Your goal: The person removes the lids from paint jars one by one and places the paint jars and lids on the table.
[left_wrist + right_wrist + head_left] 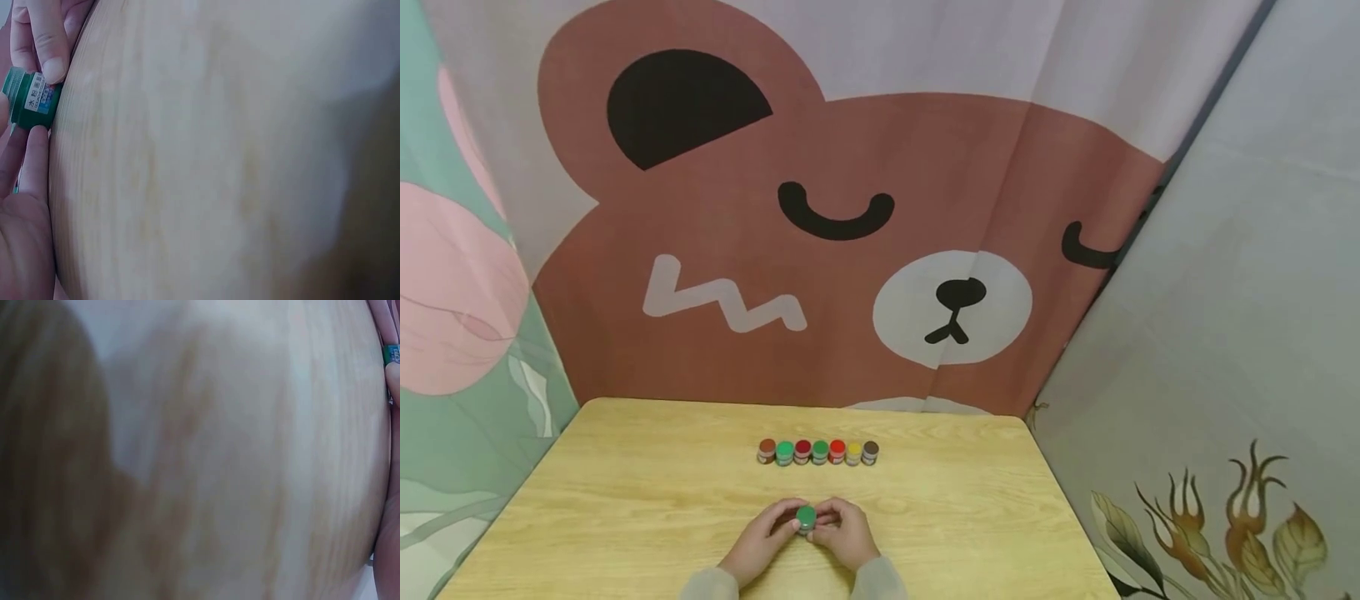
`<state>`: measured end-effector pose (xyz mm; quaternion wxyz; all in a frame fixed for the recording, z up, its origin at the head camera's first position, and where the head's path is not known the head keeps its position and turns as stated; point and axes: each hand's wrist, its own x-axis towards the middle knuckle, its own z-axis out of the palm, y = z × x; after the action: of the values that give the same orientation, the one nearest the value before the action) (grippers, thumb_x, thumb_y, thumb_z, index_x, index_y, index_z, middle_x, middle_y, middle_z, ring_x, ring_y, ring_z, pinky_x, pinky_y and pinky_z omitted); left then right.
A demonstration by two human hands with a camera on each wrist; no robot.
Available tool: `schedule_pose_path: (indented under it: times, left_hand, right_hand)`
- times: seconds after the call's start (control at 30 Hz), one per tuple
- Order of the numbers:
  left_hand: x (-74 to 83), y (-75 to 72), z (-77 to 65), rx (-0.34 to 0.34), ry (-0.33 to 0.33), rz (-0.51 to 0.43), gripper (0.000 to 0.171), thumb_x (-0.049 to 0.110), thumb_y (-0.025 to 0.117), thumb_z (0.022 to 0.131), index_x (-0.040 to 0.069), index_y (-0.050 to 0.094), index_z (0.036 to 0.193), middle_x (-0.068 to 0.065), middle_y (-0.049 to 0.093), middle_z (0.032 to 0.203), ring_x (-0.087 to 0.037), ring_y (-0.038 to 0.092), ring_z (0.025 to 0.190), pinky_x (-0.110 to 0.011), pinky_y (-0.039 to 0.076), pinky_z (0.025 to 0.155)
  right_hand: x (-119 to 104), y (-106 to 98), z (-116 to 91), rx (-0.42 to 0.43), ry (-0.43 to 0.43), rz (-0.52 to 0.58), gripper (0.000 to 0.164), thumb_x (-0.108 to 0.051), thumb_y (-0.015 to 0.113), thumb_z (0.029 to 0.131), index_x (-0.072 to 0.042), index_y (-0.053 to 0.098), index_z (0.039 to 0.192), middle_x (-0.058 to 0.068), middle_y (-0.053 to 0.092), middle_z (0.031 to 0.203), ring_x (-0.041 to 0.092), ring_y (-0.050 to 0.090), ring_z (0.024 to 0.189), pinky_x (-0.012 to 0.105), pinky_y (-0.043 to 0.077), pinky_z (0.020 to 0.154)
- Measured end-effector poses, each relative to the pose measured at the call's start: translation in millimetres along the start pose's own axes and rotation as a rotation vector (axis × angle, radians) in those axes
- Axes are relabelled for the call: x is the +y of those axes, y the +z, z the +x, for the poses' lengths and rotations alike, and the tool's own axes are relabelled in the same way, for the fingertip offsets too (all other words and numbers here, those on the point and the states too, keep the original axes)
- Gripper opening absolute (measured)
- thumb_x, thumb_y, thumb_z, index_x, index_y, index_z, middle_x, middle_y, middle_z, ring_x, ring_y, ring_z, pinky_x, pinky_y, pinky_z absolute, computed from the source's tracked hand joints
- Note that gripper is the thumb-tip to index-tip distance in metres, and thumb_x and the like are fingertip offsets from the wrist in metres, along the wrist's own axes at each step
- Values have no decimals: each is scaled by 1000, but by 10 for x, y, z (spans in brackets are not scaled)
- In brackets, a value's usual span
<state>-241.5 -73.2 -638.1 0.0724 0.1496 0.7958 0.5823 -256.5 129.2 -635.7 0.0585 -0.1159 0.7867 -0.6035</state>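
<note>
A small paint jar point(806, 518) with a green lid stands between both hands near the front of the table. In the left wrist view the jar point(39, 100) lies sideways in the picture, showing a white and blue label on its green body. My left hand point(762, 542) holds it from the left, thumb against its side. From the right, my right hand point(848, 533) pinches the jar low down, with the thumb point(55, 69) at the base. Only a sliver of the jar point(392, 355) shows at the right wrist view's edge, beside the right hand point(389, 531).
Beyond the hands, a row of several small paint jars point(820, 452) with brown, green, red, yellow and grey lids stands on the wooden table point(625, 483). A bear-printed curtain point(722, 358) hangs behind the table, and a flower-printed cloth point(1187, 375) hangs at the right.
</note>
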Motion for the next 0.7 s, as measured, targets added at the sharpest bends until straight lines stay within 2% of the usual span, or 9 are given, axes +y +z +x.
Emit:
schedule_pose_path:
  times: [0.17,0.4,0.57,0.7]
  left_hand:
    - [40,1,34,22,4,-24,38,34,60,103,13,61,134,-6,63,132,-20,59,120,-24,47,99]
    - [55,16,7,27,17,-120,38,26,65,100,7,60,132,-10,64,129,-25,62,117,-22,51,94]
    - [41,-15,-28,4,34,-78,41,26,61,102,9,59,139,-12,60,137,-22,59,123,-23,49,99]
    - [40,-26,-28,4,29,-70,40,28,61,102,12,61,138,-11,59,139,-20,57,125,-23,47,101]
  right_hand:
    - [-148,-18,-9,10,18,-6,28,12,81,77,-1,72,101,3,69,92,16,68,86,19,58,74]
    - [-83,-17,-5,8,12,-4,28,10,82,77,-1,72,101,1,70,91,11,67,84,18,57,74]
    - [-77,0,-16,-3,35,13,29,9,82,77,-2,72,102,0,69,92,11,67,85,20,58,75]
    - [-87,2,-15,-6,42,5,28,8,83,78,-2,72,102,-1,69,92,10,66,85,19,58,75]
